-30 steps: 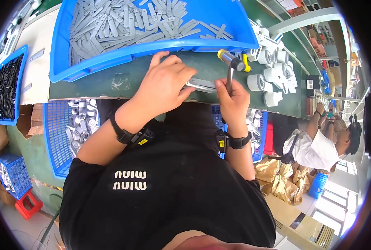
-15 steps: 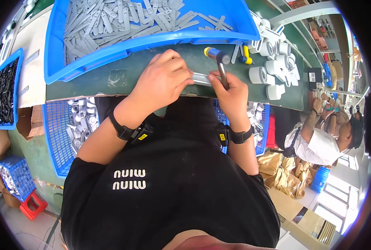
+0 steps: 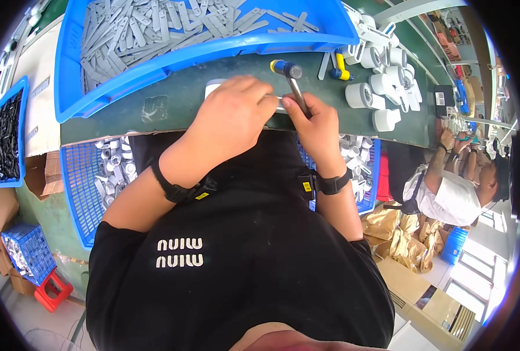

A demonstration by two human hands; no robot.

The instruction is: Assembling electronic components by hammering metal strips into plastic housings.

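Note:
My right hand [image 3: 317, 126] is closed round the metal handle of a small hammer [image 3: 295, 89]. The hammer's yellow-and-blue head points up and away over the green table. Its thumb also meets the end of a white plastic part with a round end [image 3: 214, 86]. My left hand [image 3: 236, 117] is wrapped over the middle of that part, hiding most of it, so only the round end and a short stretch of its bar show. Just beyond both hands stands a blue tray [image 3: 172, 75] of flat grey strips [image 3: 154, 26].
White plastic parts with round ends [image 3: 382, 88] lie to the right, beside a yellow-and-blue tool [image 3: 341, 69]. Blue crates [image 3: 78, 181] of parts stand below the table edge. A tray of black pieces [image 3: 7, 131] is far left. Another person [image 3: 441, 193] works at right.
A white round end has come into view beyond my left hand, whose fingers now cover more of the bar. The hammer and right hand have shifted slightly left.

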